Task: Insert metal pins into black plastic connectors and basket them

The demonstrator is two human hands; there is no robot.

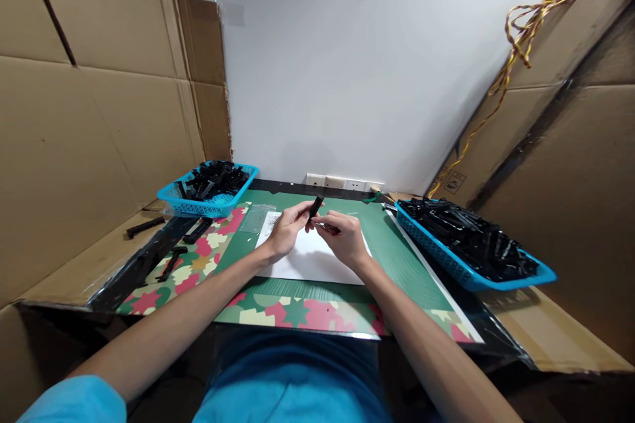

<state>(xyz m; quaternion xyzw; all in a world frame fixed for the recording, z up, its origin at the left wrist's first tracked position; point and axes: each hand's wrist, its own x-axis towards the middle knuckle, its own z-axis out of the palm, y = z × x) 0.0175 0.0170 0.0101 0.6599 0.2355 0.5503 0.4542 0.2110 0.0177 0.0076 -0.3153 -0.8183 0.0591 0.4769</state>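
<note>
Over a white sheet of paper (pixel 312 261) in the middle of the mat, my left hand (pixel 286 230) is closed around a small black oblong plastic part (pixel 315 207), its far end tilted up. My right hand (pixel 343 232) is beside it, its fingers pinched together at the lower end of that part. Whatever lies between the right fingertips is too small to make out. Beneath the left hand, a clear plastic bag (pixel 258 218) with tiny dark bits next to it touches the paper's far left corner.
A blue basket (pixel 211 207) heaped with black parts stands at the back left, another blue basket (pixel 459 268) of black parts at the right. Loose black parts (pixel 172 263) lie on the left. Cardboard walls (pixel 99 112) flank the table; wall sockets (pixel 342 182) line the back.
</note>
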